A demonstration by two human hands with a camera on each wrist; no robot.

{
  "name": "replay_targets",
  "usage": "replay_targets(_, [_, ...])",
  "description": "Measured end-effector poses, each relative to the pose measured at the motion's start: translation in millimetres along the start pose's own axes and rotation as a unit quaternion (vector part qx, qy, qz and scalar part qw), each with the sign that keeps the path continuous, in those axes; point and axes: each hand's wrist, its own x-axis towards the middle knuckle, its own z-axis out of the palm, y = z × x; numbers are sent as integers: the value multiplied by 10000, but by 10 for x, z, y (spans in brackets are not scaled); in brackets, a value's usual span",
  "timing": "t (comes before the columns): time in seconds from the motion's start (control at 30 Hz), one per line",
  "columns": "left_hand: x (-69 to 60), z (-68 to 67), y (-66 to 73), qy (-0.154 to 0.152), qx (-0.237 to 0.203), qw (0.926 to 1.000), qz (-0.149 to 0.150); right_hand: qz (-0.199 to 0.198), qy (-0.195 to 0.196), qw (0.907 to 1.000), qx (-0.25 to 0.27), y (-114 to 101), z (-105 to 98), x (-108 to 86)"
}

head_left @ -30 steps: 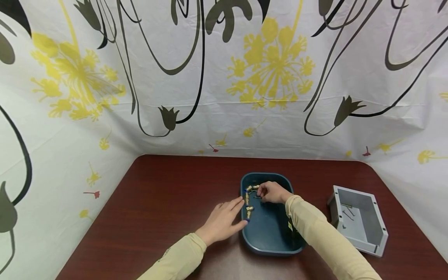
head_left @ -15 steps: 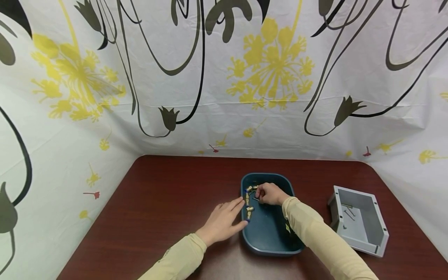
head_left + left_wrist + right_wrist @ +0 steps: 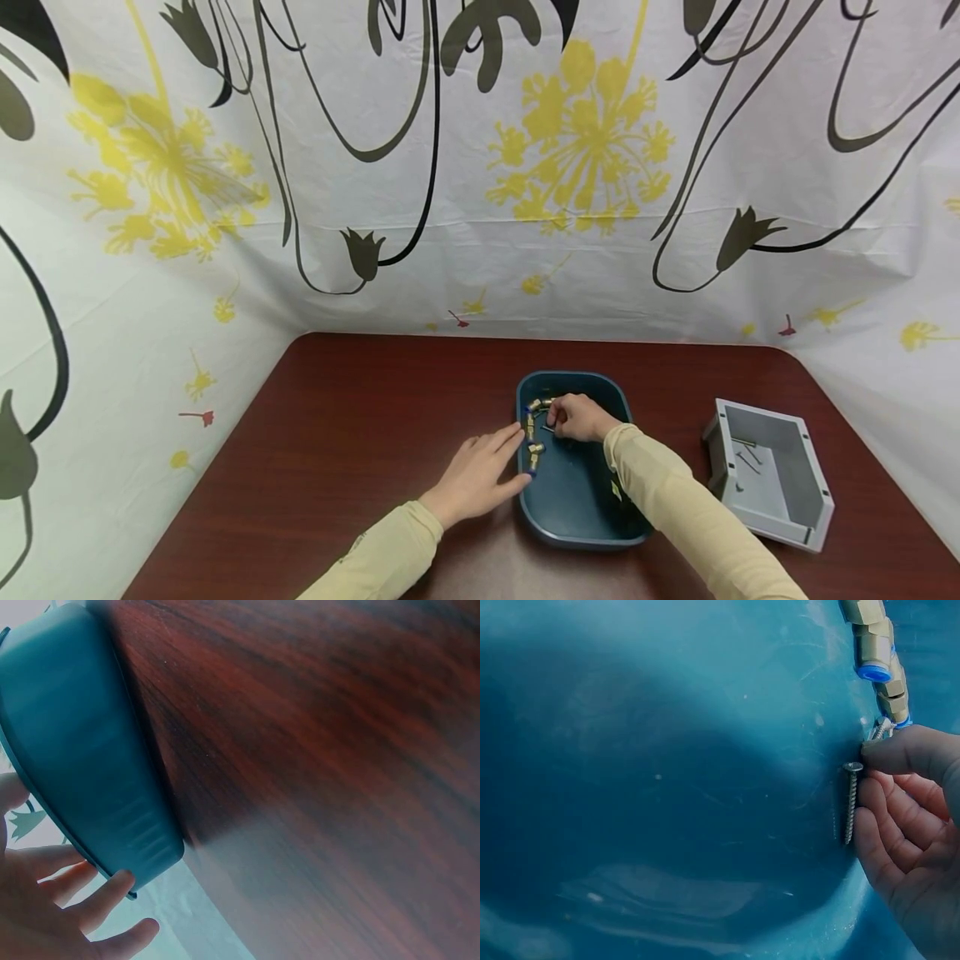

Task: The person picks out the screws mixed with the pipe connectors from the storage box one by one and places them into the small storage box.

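Note:
A dark teal tray (image 3: 577,508) stands on the table. Along its left inner side lies a row of brass fittings with blue ends (image 3: 531,429). My left hand (image 3: 472,479) rests with extended fingers against the tray's left rim; the left wrist view shows its fingertips (image 3: 120,881) at that rim. Inside the tray, near the far end, my right hand (image 3: 577,416) has its thumb and fingers together at a screw (image 3: 883,729), partly hidden by the thumb. Another screw (image 3: 851,802) lies beside the curled fingers in the right wrist view.
To the right stands an open grey box (image 3: 772,467) with several screws (image 3: 747,454) inside. A small yellowish mark (image 3: 617,490) shows in the tray beside the right sleeve. Patterned white cloth (image 3: 480,200) hangs behind the brown table (image 3: 360,433).
My right hand has shifted slightly left and nearer to me within the tray, then stayed almost still. The left hand keeps its place at the rim.

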Motion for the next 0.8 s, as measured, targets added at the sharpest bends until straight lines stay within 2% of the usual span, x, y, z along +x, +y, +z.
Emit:
replay_targets(0.23, [3,14,-12,4,-2,10000,-7,-75,61,9999,85,26,-28,-6])
replay_targets(0.53, [1,14,-9,75,-14,10000,8,-209,85,9995,239,15,-159,-50])
replay_targets(0.8, [-7,32,-18,176,28,9998,49,-601,152,9979,188,-64,-338,-105])
